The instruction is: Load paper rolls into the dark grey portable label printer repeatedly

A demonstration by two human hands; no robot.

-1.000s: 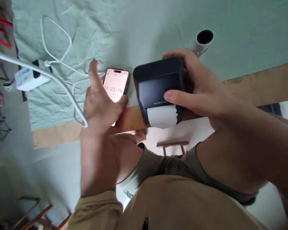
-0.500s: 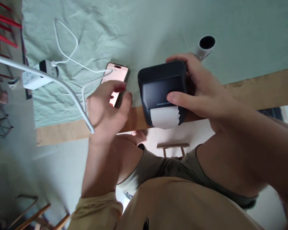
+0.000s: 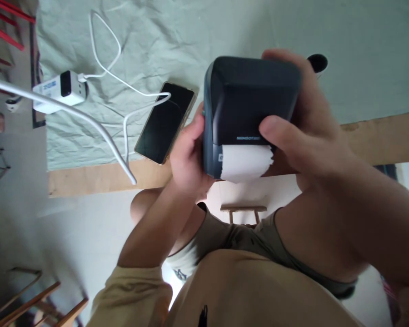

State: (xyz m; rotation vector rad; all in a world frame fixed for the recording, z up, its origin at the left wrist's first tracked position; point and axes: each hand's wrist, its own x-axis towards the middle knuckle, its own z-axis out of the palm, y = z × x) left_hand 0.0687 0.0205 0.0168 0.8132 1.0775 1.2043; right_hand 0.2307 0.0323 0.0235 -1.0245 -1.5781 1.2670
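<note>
A dark label printer (image 3: pixel 252 100) is held up between both hands over the table's near edge. White paper (image 3: pixel 247 163) with a jagged edge sticks out of its lower side. My right hand (image 3: pixel 306 118) grips the printer's right side, thumb on its front face. Against the left side rests my left hand (image 3: pixel 191 156), closed around that edge; some of its fingers are hidden behind the printer. A phone (image 3: pixel 165 122) with a dark screen lies left of my left hand, a white cable crossing its upper part.
On the green cloth (image 3: pixel 177 41) at left lies a white power strip (image 3: pixel 59 93) with a white cable (image 3: pixel 112 66) plugged in. A thicker white cable (image 3: pixel 88 118) crosses the left foreground. A white cylinder with a dark opening (image 3: pixel 317 62) stands partly behind my right hand.
My left hand has moved right, from over the phone to the printer's left side. The printer has risen closer to the camera and shifted right. The phone's screen has gone from lit to dark.
</note>
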